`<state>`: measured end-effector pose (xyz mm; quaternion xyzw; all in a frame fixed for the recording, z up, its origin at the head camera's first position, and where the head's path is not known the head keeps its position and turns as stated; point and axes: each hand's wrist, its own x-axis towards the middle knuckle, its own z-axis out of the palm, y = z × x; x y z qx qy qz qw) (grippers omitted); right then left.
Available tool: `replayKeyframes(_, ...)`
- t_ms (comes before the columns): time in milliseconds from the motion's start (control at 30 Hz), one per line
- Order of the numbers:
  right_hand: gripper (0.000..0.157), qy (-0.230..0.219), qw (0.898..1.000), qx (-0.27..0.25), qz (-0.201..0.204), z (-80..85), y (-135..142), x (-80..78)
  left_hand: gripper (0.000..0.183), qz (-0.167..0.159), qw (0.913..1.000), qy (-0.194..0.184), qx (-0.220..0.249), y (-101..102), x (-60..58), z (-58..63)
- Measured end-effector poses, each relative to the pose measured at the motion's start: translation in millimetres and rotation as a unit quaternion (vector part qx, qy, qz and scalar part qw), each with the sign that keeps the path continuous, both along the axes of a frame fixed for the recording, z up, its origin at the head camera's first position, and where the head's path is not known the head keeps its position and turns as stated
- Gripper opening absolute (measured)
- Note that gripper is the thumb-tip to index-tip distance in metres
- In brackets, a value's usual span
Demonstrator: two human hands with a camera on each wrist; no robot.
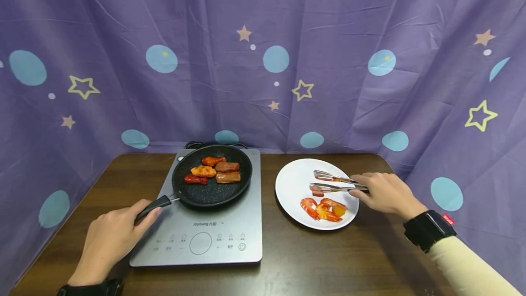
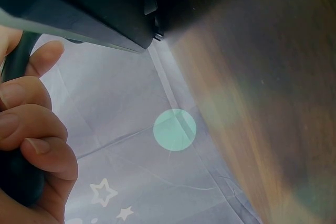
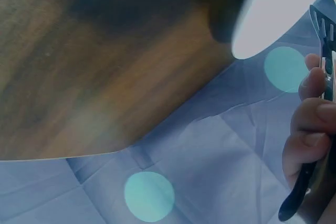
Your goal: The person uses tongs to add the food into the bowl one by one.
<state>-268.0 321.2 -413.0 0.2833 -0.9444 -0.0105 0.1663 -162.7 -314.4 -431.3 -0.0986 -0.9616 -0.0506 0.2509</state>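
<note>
Fingers of the left hand (image 1: pixel 108 232) curl snugly round the smooth black handle (image 1: pixel 154 208) at the left, above a dark, wood-grained desk (image 1: pixel 296 259); a black band (image 1: pixel 90 289) circles that wrist. The handle joins a round frying pan (image 1: pixel 211 195), its black inside finely speckled, resting on the rear part of a flat, silvery cooktop (image 1: pixel 242 227) marked with a printed ring and small icons. In the pan, from left to right, lie a glossy red piece (image 1: pixel 194 179), an orange wing-shaped piece (image 1: pixel 204 171) with browned marks, a reddish drumstick-like piece (image 1: pixel 213 161) and two ridged brown slabs (image 1: pixel 227 172). Black cable (image 1: pixel 193 145) loops behind.

Farther right, a smooth white round plate (image 1: pixel 293 184) carries curled, striped orange shrimp (image 1: pixel 310 207), a rounded yellow-orange piece (image 1: pixel 339 209) and a small reddish block (image 1: pixel 318 193). Over it, shiny metal tongs (image 1: pixel 328 188) stand with their two slotted ends apart, one right above the block; contact is unclear. The right hand (image 1: pixel 386 191) grips their dark handles with bent fingers. Beyond come a black wristband (image 1: pixel 429 229) and a cream sleeve (image 1: pixel 472 264), before creased purple fabric (image 1: pixel 328 118) with stars and dots.
</note>
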Motion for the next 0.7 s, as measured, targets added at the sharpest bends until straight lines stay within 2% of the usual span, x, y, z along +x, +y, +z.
replayKeyframes(233, 0.049, -0.023, 1.000, 0.004, -0.004, -11.5, 7, -1.3, 0.032, -0.004, 0.9999, 0.011, 0.000, 1, 0.5, -1.4)
replayKeyframes(700, 0.040, -0.005, 1.000, 0.008, 0.011, -20.4, 7, -0.2, 0.031, 0.001, 1.0000, 0.007, -0.001, 2, 0.4, 1.9)
